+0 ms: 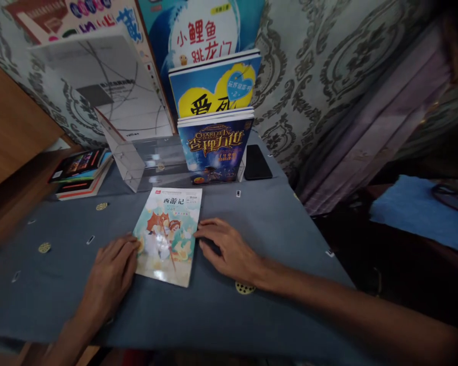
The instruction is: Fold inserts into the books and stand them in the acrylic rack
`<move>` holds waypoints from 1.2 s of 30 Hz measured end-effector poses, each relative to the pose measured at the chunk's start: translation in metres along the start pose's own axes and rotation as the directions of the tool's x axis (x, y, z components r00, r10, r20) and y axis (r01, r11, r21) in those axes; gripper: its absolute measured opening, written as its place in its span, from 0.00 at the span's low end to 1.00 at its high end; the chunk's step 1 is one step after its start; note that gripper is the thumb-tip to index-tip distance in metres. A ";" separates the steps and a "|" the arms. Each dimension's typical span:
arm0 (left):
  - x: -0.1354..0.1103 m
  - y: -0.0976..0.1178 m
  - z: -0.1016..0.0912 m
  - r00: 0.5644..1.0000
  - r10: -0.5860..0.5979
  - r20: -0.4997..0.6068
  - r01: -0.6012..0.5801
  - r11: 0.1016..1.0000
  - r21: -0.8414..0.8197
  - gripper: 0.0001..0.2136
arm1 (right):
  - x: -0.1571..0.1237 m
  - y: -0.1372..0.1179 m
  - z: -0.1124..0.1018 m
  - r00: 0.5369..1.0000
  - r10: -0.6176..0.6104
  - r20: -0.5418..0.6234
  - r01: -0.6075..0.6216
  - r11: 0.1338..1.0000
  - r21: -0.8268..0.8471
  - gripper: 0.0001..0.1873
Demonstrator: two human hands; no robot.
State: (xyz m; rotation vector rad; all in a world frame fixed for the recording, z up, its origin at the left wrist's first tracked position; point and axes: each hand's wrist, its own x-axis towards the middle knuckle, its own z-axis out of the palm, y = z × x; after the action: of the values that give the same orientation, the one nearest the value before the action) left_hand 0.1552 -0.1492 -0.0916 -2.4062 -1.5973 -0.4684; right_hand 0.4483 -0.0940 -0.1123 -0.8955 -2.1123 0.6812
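A thin paperback book with a fox and a child drawn on its pale green cover lies flat on the cloth-covered table, its title upright towards me. My left hand rests beside its left edge, fingers loosely bent and fingertips touching that edge. At the opposite edge, my right hand has its index finger stretched to the book and its thumb apart below, with a gap between them. Neither hand is wrapped round the book. The undersides of my left fingers are hidden.
Behind the book, a clear stand holds several upright books, with a dark blue paperback in front. A black phone lies right of it. Stacked books sit at left. The grey-blue tablecloth ends at a slanting right edge.
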 end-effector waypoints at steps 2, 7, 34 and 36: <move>0.010 0.003 -0.004 0.998 -0.036 0.045 0.033 0.998 0.049 0.13 | -0.002 -0.010 0.004 0.997 -0.019 0.075 0.017 0.999 0.031 0.14; 0.043 0.031 0.003 0.991 -0.025 0.128 0.024 1.000 0.008 0.15 | -0.002 -0.032 0.012 0.906 -0.239 0.350 0.233 0.971 0.061 0.10; 0.069 0.080 0.014 0.967 -0.029 0.252 -0.046 0.957 0.288 0.14 | 0.050 0.020 -0.002 0.967 0.252 0.035 -0.244 0.879 0.411 0.11; 0.075 0.087 0.014 0.959 -0.071 0.274 -0.027 0.940 0.340 0.15 | 0.050 0.021 -0.003 0.966 0.253 0.044 -0.246 0.862 0.442 0.11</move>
State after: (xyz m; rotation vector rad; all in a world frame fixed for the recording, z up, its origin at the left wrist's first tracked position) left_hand 0.2645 -0.1138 -0.0762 -2.2621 -1.6535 0.1530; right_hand 0.4347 -0.0422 -0.1044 -0.9116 -1.7275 1.2310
